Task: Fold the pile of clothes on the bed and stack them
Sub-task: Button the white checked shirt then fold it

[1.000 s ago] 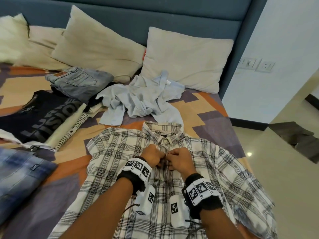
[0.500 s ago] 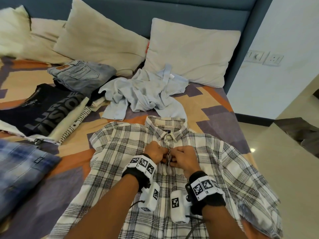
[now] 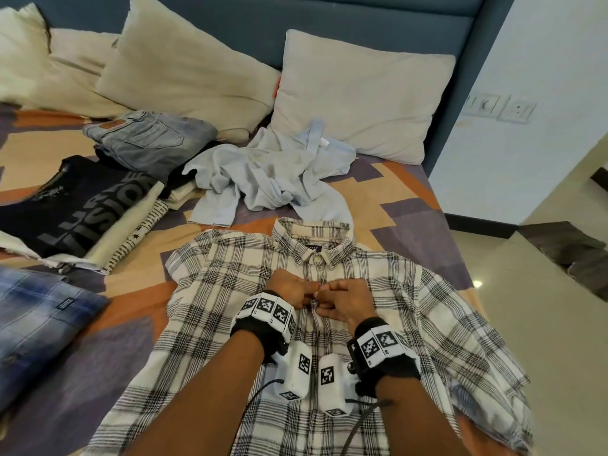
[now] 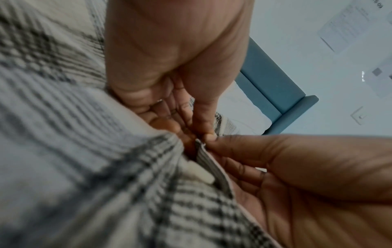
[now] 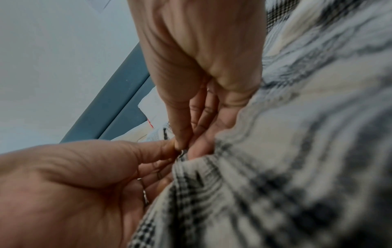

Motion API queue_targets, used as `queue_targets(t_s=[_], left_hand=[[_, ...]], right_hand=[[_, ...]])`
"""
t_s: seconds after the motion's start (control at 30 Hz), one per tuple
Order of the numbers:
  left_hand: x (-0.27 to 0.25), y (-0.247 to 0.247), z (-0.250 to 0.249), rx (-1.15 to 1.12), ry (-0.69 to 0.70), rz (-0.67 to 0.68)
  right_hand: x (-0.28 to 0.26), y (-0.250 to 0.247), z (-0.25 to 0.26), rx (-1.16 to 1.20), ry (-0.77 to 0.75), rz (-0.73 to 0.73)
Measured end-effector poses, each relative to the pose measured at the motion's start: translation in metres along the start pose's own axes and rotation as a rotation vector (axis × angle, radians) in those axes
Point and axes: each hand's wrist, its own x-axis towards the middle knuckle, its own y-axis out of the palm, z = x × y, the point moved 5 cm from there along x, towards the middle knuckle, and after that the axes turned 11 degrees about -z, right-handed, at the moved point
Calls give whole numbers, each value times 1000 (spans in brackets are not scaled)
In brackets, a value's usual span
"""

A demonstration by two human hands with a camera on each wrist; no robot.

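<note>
On the bed [image 3: 411,195], the checked shirt [image 3: 230,284] lies flat. Your left hand [image 3: 289,287] and right hand [image 3: 345,299] both pinch its front edges. Line them up, then push the button through slowly.

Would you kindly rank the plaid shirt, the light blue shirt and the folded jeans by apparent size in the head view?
1. plaid shirt, though nearest the camera
2. light blue shirt
3. jeans

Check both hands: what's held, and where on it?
Both the left hand and right hand pinch the plaid shirt at its front button placket, just below the collar, one on each edge.
</note>
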Motion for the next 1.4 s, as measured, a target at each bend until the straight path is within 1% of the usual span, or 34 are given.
queue_targets(t_s=[0.13, 0.2, 0.3, 0.37, 0.47, 0.6, 0.63, 0.7, 0.77, 0.8, 0.9, 0.97, 1.07, 1.2, 1.3, 1.37, 1.4], left_hand=[[2, 2, 5, -42, -19, -55], [2, 2, 6, -70, -38, -46], [1, 2, 4, -98, -48, -3], [-2, 1, 2, -54, -16, -13], [-7, -2, 0, 35, 62, -100], [-28, -12, -10, 175, 193, -224], [-36, -15, -12, 211, 236, -240], [-56, -19, -10, 267, 303, -225], [-74, -20, 1, 309, 326, -165], [-81, -21, 6, 332, 323, -150], [-90, -21, 12, 383, 330, -165], [-89, -20, 13, 361, 320, -168], [-87, -21, 18, 329, 264, -118], [-87, -19, 19, 413, 268, -79], [-88, -17, 17, 399, 287, -59], [-88, -18, 18, 359, 287, -48], [-89, -19, 19, 344, 282, -47]], right_hand=[[5, 0, -1, -7, 44, -67], [6, 1, 0, -25, 86, -49], [8, 7, 5, -103, 127, 17], [7, 11, 8, -150, 144, 50], [3, 12, 7, -159, 128, 46], [-10, 4, 6, -58, 19, 26], [-16, 2, 4, -92, -26, 12], [-29, -1, -6, -269, -150, -79], [-44, -2, -18, -401, -255, -181], [-51, -3, -23, -430, -298, -220], [-65, -9, -31, -470, -346, -308], [-71, -9, -32, -522, -359, -304], [-77, -5, -32, -598, -315, -283], [-76, -6, -21, -631, -280, -229], [-73, -18, -21, -470, -202, -219], [-70, -23, -24, -290, -87, -229], [-70, -24, -24, -241, -46, -240]])
